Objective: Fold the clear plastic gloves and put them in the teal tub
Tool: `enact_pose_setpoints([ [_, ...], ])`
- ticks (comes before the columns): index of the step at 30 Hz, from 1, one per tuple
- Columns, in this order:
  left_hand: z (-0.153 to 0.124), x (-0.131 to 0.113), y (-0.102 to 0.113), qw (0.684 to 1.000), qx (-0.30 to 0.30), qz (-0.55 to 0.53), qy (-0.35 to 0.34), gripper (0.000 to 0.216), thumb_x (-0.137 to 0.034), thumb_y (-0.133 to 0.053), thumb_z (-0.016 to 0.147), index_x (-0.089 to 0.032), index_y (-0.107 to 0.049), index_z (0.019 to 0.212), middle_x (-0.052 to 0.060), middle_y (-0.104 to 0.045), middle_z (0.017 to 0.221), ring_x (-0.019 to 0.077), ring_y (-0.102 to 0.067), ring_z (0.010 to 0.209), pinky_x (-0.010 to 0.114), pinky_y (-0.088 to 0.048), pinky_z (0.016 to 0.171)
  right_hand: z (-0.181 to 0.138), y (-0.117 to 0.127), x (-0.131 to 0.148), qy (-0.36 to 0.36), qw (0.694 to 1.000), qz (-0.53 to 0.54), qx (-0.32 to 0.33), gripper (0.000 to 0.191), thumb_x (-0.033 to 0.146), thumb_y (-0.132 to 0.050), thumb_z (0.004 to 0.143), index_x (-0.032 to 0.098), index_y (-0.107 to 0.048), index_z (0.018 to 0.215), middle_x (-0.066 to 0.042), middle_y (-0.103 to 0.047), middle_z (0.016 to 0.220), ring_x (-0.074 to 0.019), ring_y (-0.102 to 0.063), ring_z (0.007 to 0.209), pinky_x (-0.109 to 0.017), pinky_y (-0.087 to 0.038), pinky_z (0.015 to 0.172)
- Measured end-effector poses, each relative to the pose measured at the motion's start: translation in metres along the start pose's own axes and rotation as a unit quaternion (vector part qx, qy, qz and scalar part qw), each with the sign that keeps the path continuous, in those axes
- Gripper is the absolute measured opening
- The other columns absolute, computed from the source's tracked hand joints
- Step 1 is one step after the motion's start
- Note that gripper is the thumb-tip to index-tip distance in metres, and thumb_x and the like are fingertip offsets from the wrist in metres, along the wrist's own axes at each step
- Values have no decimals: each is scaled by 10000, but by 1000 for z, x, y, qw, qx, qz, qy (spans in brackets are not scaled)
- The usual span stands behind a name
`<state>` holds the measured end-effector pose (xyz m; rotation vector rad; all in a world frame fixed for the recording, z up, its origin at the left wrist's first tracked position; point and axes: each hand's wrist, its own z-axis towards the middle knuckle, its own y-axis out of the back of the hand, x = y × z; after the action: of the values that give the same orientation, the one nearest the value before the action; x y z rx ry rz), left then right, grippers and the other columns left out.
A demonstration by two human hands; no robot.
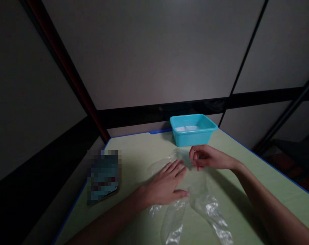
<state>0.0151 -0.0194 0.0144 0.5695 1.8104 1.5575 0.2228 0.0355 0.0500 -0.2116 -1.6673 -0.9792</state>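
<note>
A clear, shiny plastic sheet (199,185) lies spread on the table, with two long strips running toward me. My left hand (166,183) rests flat on it, palm down, fingers stretched out and thumb apart. By the sheet's far right edge is my right hand (204,158), its fingers bent inward toward the thumb. Whatever its fingertips pinch, if anything, is too faint to make out. Just beyond both hands stands a light blue plastic basin (194,137) with something white inside.
The pale green table (134,149) has a blue edge. On its left side lies a blurred-out flat item (103,177). Light panels (154,61) with a dark band rise right behind the table.
</note>
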Motion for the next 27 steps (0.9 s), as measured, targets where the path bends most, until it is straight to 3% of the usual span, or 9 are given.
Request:
enact_pose_setpoints([
  [2,0,2,3,1000,-11,-13,-16,694,-539,-380,794,-111,-214,1315,132,-171,1390,227,-97,1279,352,-116,1038,11,-14,0,67,994,-10,-81,138,284,-485,797,149,-492,826,-46,-590,792,-148,-583,741,-271,-472,639],
  [5,-2,1,3,996,-60,-28,62,640,-491,-317,836,-60,-229,1302,162,-211,1371,211,-162,1268,337,-162,1033,23,-34,-4,113,983,-42,-140,234,275,-387,853,153,-488,1024,-91,-572,1020,-179,-538,951,-325,-451,781],
  [7,-5,0,0,989,-77,-33,124,588,-440,-265,864,-37,-249,1291,174,-218,1364,210,-175,1264,345,-189,1028,28,-43,-9,126,978,-105,-131,342,286,-332,874,147,-423,1173,-111,-500,1180,-192,-461,1082,-358,-379,900],
  [10,-11,0,-4,984,-76,-22,160,572,-404,-262,870,-11,-258,1285,190,-214,1358,221,-167,1263,359,-199,1025,29,-51,-16,123,964,-227,-57,486,347,-293,882,114,-271,1308,-118,-284,1357,-196,-240,1243,-369,-214,1020],
  [14,-18,7,-8,982,-84,20,169,568,-394,-278,865,-14,-255,1287,183,-198,1365,222,-147,1267,369,-182,1028,24,-58,-25,47,940,-336,-28,637,485,-254,861,58,-205,1330,-150,-162,1383,-238,-89,1274,-431,-136,1030],
  [20,-20,21,-11,979,-103,54,166,551,-395,-271,870,-46,-248,1296,149,-205,1374,213,-151,1270,363,-161,1031,18,-58,-29,-21,928,-360,-91,634,466,-230,868,12,-242,1310,-184,-187,1369,-262,-137,1264,-441,-196,1012],
  [23,-20,18,-7,979,-126,42,157,529,-357,-297,865,-45,-258,1292,146,-234,1368,212,-179,1265,360,-167,1031,24,-57,-20,2,927,-348,-138,533,361,-241,883,30,-272,1300,-175,-282,1343,-228,-244,1240,-398,-231,1009],
  [27,-22,1,2,973,-182,-9,140,441,-286,-426,803,-107,-405,1206,112,-380,1298,206,-308,1207,348,-233,1015,28,-58,-13,57,931,-331,-146,454,295,-258,885,70,-341,1270,-144,-396,1286,-186,-352,1186,-321,-278,992],
])
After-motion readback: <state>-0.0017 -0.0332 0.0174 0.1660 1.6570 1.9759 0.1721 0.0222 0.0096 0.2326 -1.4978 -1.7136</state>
